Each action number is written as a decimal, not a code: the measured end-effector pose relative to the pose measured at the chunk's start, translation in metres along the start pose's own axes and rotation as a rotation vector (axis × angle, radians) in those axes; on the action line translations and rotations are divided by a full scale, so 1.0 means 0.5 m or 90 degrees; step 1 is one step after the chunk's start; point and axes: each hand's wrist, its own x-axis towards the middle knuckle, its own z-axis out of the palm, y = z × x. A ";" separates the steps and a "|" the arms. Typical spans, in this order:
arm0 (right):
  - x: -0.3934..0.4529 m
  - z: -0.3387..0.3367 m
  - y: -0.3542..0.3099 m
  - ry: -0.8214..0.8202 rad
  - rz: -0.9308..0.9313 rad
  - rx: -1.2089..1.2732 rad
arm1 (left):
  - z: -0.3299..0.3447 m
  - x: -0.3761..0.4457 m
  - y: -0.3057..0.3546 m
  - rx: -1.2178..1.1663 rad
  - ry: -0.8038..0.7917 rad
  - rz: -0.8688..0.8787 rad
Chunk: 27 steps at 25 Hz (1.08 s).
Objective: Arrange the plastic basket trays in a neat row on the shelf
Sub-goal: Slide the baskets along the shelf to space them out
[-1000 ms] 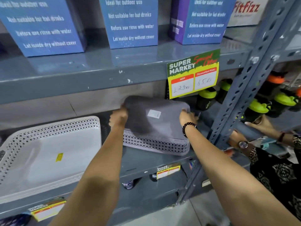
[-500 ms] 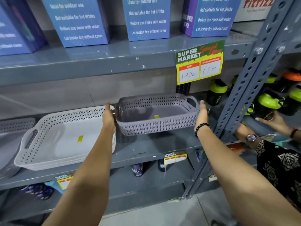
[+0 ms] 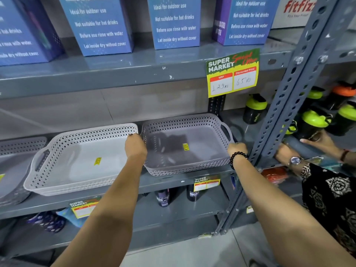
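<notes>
1. Head view: grey basket tray (image 3: 185, 145) lies on the shelf (image 3: 179, 179), just right of the white basket tray (image 3: 77, 160).
2. Left hand (image 3: 135, 146) grips its left rim.
3. Right hand (image 3: 237, 148) grips its right rim.

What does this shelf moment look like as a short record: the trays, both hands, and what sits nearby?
grey basket tray: upright on the middle shelf, right end of row
white basket tray: immediately left of it
left hand: gripping the grey tray's left rim
right hand: on its right front corner
price sign: hangs from the shelf above
shaker bottles: right of the trays
</notes>
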 end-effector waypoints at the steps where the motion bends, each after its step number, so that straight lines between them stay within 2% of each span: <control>1: 0.002 0.004 0.003 0.006 0.007 -0.004 | 0.004 0.000 -0.004 0.006 0.010 0.017; 5: -0.009 0.016 -0.004 0.037 -0.028 -0.008 | 0.008 0.011 -0.014 -0.005 0.028 0.036; 9: -0.017 0.050 -0.023 0.136 -0.137 -0.074 | -0.003 0.015 -0.026 -0.050 0.052 0.042; 11: -0.029 0.072 -0.045 0.146 -0.205 -0.099 | -0.015 0.023 -0.041 -0.063 0.089 0.035; 16: -0.095 0.173 -0.107 -0.027 -0.267 -0.119 | -0.076 0.056 -0.141 -0.070 0.149 -0.037; 21: -0.207 0.308 -0.148 -0.240 -0.259 -0.131 | -0.172 0.112 -0.340 -0.006 0.180 -0.122; 24: -0.258 0.389 -0.160 -0.275 -0.257 -0.116 | -0.221 0.149 -0.442 0.039 0.136 -0.134; 27: -0.299 0.450 -0.169 -0.225 -0.289 -0.170 | -0.247 0.180 -0.507 0.040 0.087 -0.122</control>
